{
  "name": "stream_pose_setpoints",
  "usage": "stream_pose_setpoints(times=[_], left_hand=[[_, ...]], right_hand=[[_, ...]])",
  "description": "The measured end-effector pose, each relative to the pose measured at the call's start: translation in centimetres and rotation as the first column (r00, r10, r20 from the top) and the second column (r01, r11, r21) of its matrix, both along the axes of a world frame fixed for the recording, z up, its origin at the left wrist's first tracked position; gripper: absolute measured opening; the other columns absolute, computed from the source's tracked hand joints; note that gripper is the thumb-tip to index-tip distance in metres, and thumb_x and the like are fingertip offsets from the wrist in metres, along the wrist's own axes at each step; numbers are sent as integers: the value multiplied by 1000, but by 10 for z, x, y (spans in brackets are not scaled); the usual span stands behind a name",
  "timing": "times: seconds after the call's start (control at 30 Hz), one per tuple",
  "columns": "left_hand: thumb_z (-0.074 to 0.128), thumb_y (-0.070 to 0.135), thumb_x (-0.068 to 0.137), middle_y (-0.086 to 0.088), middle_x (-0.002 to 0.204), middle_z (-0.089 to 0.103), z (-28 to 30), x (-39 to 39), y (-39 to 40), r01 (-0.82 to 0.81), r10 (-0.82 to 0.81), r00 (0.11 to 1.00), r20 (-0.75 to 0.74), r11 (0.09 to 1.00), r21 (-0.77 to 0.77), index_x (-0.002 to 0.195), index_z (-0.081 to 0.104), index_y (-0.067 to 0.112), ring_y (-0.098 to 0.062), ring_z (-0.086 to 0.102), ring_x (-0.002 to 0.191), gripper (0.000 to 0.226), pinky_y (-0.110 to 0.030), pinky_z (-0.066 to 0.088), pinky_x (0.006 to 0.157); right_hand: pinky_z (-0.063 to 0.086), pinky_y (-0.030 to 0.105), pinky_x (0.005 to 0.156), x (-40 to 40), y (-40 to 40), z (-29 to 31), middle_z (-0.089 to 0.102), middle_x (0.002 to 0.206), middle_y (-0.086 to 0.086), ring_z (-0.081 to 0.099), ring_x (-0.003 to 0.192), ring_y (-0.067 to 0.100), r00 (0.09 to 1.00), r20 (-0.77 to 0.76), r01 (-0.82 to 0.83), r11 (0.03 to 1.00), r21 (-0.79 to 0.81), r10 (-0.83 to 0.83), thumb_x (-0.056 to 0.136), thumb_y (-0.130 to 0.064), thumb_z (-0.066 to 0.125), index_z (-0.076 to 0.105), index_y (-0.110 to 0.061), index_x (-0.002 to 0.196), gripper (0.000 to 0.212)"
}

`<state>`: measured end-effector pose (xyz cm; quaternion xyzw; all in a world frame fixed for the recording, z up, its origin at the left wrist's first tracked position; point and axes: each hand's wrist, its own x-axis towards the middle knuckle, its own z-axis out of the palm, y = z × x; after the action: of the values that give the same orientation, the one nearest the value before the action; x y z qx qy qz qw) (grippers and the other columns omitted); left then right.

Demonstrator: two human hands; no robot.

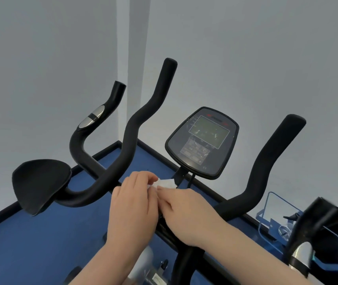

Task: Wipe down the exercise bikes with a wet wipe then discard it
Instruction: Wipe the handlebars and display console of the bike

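A black exercise bike fills the view, with curved handlebars (135, 128) rising left and right and a dark console (202, 142) with a dim screen between them. Both of my hands meet over the middle of the bars, just below the console stem. My left hand (132, 202) pinches one end of a small white wet wipe (165, 183) between its fingertips. My right hand (184, 212) holds the wipe's other end with its fingers laid flat over it. Most of the wipe is hidden under my fingers.
A padded black elbow rest (40, 184) sticks out at the left. Another handlebar with a silver sensor (301, 256) and a blue rack (275, 214) stand at the right. Blue floor (30, 243) with a dark skirting meets white walls behind the bike.
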<state>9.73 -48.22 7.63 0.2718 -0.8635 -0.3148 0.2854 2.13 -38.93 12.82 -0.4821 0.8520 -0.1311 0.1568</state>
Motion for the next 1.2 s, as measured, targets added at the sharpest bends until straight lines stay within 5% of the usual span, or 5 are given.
stream_pose_setpoints(times=[0.3,0.4,0.63,0.8,1.2], left_hand=[[43,26,94,20,93,53,22,-20,-6,127,-131,990,46,989,74,95,54,31,-3,52,86,12,-29,42,80],[36,30,98,16,109,55,28,-42,-11,167,-173,964,202,985,45,109,54,29,-7,53,95,21,-30,44,86],[31,35,98,15,107,58,21,-41,-9,212,-169,921,352,973,-86,111,53,32,-8,53,96,25,-25,42,83],[30,36,97,16,105,59,17,-44,-10,219,-166,915,367,970,-108,108,53,32,-7,52,98,26,-25,40,84],[31,35,97,17,93,58,18,-43,-9,189,-145,926,349,977,-96,101,54,33,-5,50,89,23,-22,38,78]], right_hand=[[36,11,55,-35,28,26,65,77,-12,53,62,1,975,0,217,960,-175,-220,95,-15,47,69,-36,112,35],[43,16,75,-69,38,42,70,109,-10,63,95,9,881,-239,314,883,-348,-408,96,-10,47,66,-31,118,36],[44,30,68,-104,25,18,49,113,-5,52,104,18,893,-449,172,953,248,-44,85,2,46,59,-15,114,36],[3,36,121,-103,25,11,-17,159,-2,-15,146,15,946,-223,-87,846,526,236,102,-44,24,-5,-18,152,63],[-13,41,118,-144,-19,-5,-31,154,-5,-30,140,11,915,-375,23,909,415,149,91,-67,13,-23,-23,147,80]])
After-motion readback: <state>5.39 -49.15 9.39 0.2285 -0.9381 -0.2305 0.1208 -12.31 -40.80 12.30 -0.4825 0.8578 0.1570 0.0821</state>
